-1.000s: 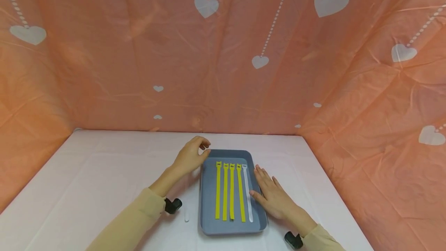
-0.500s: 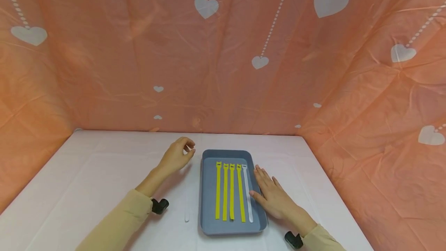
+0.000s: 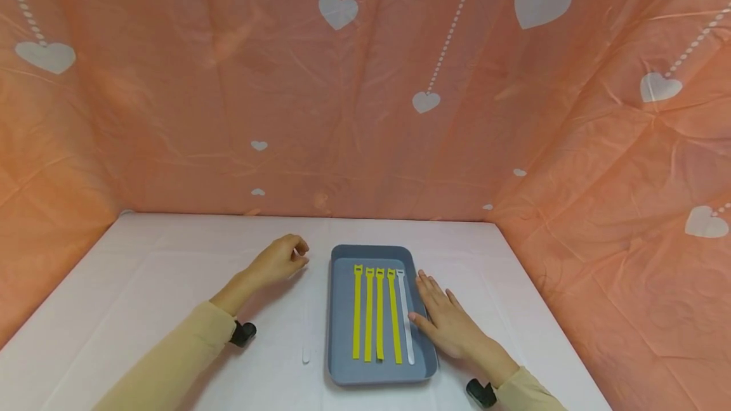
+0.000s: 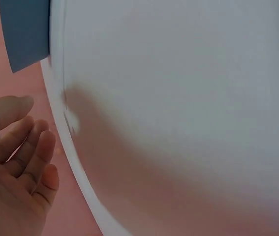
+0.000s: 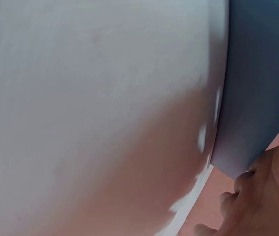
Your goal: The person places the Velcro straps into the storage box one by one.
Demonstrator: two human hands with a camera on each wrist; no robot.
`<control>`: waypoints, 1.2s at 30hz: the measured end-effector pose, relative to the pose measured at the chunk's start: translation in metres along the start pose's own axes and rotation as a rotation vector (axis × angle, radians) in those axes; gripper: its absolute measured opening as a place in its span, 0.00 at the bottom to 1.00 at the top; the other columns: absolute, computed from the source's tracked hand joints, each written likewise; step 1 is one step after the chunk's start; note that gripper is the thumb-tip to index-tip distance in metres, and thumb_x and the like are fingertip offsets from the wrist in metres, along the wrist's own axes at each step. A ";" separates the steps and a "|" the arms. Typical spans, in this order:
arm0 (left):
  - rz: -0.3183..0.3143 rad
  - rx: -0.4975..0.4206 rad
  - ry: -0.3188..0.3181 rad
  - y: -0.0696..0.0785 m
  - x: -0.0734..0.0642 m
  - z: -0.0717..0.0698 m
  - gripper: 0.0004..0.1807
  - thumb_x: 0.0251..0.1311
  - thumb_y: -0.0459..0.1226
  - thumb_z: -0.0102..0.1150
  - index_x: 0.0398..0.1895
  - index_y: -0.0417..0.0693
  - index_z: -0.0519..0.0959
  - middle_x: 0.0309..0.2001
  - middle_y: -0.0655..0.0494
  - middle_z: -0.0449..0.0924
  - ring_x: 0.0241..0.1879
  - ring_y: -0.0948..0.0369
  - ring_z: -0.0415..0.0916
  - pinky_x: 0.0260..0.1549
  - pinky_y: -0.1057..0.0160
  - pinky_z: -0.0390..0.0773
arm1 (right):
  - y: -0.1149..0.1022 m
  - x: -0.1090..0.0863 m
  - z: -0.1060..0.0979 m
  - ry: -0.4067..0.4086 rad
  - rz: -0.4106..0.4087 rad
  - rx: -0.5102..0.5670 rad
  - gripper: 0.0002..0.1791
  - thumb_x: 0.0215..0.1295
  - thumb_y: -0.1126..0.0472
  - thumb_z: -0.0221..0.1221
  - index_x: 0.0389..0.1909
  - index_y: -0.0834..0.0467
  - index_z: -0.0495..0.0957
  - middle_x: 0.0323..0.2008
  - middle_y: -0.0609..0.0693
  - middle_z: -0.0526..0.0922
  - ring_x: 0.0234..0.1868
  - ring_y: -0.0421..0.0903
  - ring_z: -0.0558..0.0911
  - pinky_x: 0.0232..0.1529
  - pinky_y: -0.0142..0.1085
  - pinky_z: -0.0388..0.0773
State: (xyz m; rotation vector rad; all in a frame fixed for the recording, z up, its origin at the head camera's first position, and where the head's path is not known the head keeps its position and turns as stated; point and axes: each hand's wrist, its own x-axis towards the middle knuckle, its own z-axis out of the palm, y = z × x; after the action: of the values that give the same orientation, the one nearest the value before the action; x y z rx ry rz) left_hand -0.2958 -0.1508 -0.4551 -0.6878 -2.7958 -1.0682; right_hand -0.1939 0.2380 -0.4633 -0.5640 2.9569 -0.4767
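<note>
A grey-blue tray [image 3: 341, 322] lies on the white table. Inside it, several yellow cable straps [image 3: 357, 316] with slotted heads lie side by side, heads at the far end. Right of them is one white cable strap [image 3: 406, 319]. My right hand [image 3: 448, 322] rests at the tray's right rim, fingers extended and thumb over the edge beside the white strap. Left of the tray, apart from it, my left hand [image 3: 276, 261] hovers above the table with loosely bent fingers. In the left wrist view, no object shows in that hand [image 4: 18, 167].
A faint white strip [image 3: 305, 355] with a rounded end lies on the white tabletop [image 3: 171, 284], left of the tray; most of it blends in. An orange cloth [image 3: 320, 113] with white hearts encloses the table at the back and sides.
My left hand has moved left from the tray's far left corner and come slightly nearer. The right hand, tray and straps have stayed in place.
</note>
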 end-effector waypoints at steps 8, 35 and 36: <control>0.014 0.088 -0.107 -0.005 0.001 -0.001 0.09 0.63 0.30 0.67 0.44 0.36 0.82 0.38 0.52 0.79 0.39 0.56 0.77 0.44 0.53 0.80 | 0.001 0.001 0.001 -0.007 0.000 -0.009 0.45 0.80 0.37 0.48 0.83 0.61 0.47 0.84 0.54 0.43 0.83 0.58 0.46 0.78 0.64 0.43; 0.022 0.175 -0.164 -0.001 -0.004 0.001 0.07 0.64 0.34 0.70 0.41 0.42 0.82 0.37 0.56 0.75 0.36 0.61 0.72 0.41 0.58 0.77 | 0.002 0.000 0.000 -0.008 0.007 -0.001 0.46 0.79 0.36 0.47 0.84 0.60 0.46 0.84 0.53 0.42 0.83 0.57 0.45 0.78 0.65 0.43; 0.021 0.179 -0.161 -0.001 -0.004 0.001 0.07 0.64 0.34 0.70 0.40 0.43 0.82 0.37 0.56 0.75 0.36 0.61 0.72 0.40 0.58 0.77 | 0.002 0.001 0.000 -0.009 0.006 -0.003 0.46 0.80 0.36 0.47 0.84 0.60 0.45 0.84 0.53 0.42 0.83 0.57 0.45 0.78 0.65 0.43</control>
State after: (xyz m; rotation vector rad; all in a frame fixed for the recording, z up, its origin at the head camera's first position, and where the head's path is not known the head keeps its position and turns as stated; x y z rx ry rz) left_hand -0.2922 -0.1526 -0.4571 -0.8136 -2.9631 -0.7787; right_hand -0.1951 0.2393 -0.4642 -0.5559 2.9507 -0.4685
